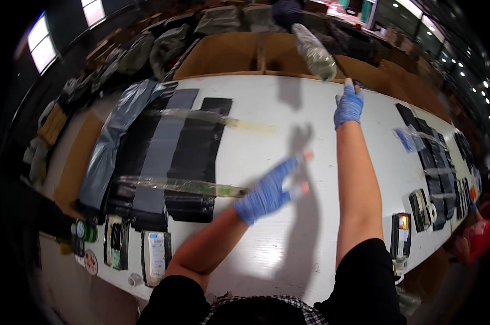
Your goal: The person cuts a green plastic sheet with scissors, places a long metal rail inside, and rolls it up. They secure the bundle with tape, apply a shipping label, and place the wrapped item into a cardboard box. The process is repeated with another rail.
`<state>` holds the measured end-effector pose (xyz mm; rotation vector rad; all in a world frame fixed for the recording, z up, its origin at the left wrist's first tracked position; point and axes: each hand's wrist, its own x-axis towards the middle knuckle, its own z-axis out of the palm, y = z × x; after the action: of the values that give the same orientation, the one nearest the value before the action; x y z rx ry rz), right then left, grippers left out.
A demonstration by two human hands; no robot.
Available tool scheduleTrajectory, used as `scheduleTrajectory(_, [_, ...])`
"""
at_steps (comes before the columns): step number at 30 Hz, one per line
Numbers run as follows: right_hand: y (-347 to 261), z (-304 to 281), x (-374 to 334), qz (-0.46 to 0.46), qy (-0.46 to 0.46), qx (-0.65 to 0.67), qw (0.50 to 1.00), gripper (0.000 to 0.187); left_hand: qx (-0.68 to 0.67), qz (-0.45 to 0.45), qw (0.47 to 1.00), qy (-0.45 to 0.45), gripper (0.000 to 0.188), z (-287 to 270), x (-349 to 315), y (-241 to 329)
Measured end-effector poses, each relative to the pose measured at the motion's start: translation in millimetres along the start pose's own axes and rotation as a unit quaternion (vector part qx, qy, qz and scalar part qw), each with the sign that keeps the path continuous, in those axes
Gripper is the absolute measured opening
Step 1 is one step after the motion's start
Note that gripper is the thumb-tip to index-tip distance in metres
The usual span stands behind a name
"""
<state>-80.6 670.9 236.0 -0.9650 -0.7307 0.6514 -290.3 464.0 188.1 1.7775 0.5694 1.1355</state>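
Observation:
Both my hands wear blue gloves that leave fingertips bare. My left hand point(265, 194) is over the middle of the white table point(255, 265), thumb and fingers apart and somewhat blurred, holding nothing. Stretched toward the far edge, my right hand point(349, 105) has its fingers extended and thumb apart, with nothing seen in it. Just beyond and left of it, a long clear-plastic-wrapped bundle point(315, 54) hangs tilted over the far edge, apart from my fingers. Left of my left hand lie stacks of black and grey plastic mailing bags point(163, 146), with strips of clear tape point(185, 186) across them.
Open cardboard boxes point(218, 53) line the far edge. Black strips of bags point(432, 157) and small black-edged boxes point(401, 235) lie at right. A green tape roll point(86, 231) and a labelled pad point(156, 257) sit at near left. Someone in red point(475, 238) is at far right.

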Motion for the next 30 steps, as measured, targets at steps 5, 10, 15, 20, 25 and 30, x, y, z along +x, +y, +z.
scheduleTrajectory(5, [80,-46,-182,-0.213,-0.374,-0.260,0.864,0.039,0.115,-0.243,0.962,-0.053,0.037,24,-210,-38])
scheduleTrajectory(10, [58,-243,-356,-0.098,-0.475,-0.426,0.764,0.037,0.065,-0.128,0.990,-0.006,0.042,78,-373,-53])
scheduleTrajectory(15, [8,-343,-460,-0.124,-0.447,-0.557,0.689,0.052,0.232,-0.110,0.965,0.055,0.024,103,-431,-41])
scheduleTrajectory(20, [5,-353,-495,-0.213,-0.442,-0.633,0.598,0.062,0.255,-0.084,0.963,0.030,0.022,84,-412,-12])
scheduleTrajectory(25, [17,-363,-497,-0.232,-0.422,-0.624,0.615,0.063,0.214,-0.144,0.966,0.004,0.026,75,-412,2])
scheduleTrajectory(30, [19,-363,-501,-0.250,-0.406,-0.611,0.632,0.061,0.214,-0.154,0.964,-0.031,0.030,76,-416,-2])
